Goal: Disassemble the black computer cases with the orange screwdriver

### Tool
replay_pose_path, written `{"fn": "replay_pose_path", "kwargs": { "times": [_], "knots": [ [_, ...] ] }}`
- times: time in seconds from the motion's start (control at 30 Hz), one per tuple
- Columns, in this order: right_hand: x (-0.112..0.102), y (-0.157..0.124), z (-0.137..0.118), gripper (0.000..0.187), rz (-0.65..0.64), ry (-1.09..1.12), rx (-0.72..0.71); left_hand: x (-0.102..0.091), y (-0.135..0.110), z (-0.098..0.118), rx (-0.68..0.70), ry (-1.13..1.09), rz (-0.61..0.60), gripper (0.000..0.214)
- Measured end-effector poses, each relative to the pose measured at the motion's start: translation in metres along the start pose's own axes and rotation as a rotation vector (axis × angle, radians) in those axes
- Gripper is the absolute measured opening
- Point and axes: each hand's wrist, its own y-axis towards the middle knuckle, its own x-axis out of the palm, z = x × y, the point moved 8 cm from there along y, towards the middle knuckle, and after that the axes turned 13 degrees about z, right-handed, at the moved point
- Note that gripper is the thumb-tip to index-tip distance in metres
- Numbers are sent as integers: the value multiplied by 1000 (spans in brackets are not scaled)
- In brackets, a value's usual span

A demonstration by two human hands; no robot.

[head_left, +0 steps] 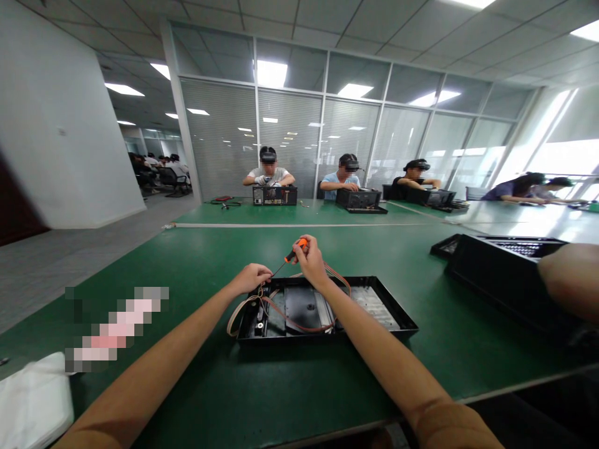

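Observation:
My right hand [311, 262] is closed around the orange-and-black handle of a screwdriver [291, 254]. Its shaft slants down to the left, and the tip ends beside the fingertips of my left hand [251, 279]. Those left fingers are pinched together at the far left corner of a black computer front panel [327, 337]; what lies between them is too small to make out. Thin ribbon-like cables [235, 317] loop out from the panel's left side, and a reddish-brown cable [299, 327] curves across it. The panel lies on the green table, hollow side up.
To the right stands a black computer case [496, 280], with another person's arm [571, 274] over it. A white object [35, 399] lies at the near left of the green table [201, 399]. Across the table several people work on computer cases [274, 196].

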Motion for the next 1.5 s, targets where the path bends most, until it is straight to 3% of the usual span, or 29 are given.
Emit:
{"fn": "replay_pose_path", "kwargs": {
  "times": [0.67,1.0,1.5],
  "knots": [
    [5,-4,1,30,-44,-60,-28,3,0,2,57,34,-31,37],
    [5,-4,4,30,-30,-72,-16,-3,-2,8,130,283,4,33],
    [9,-7,-1,27,-66,-30,-55,-11,0,6,115,261,71,26]
  ]
}}
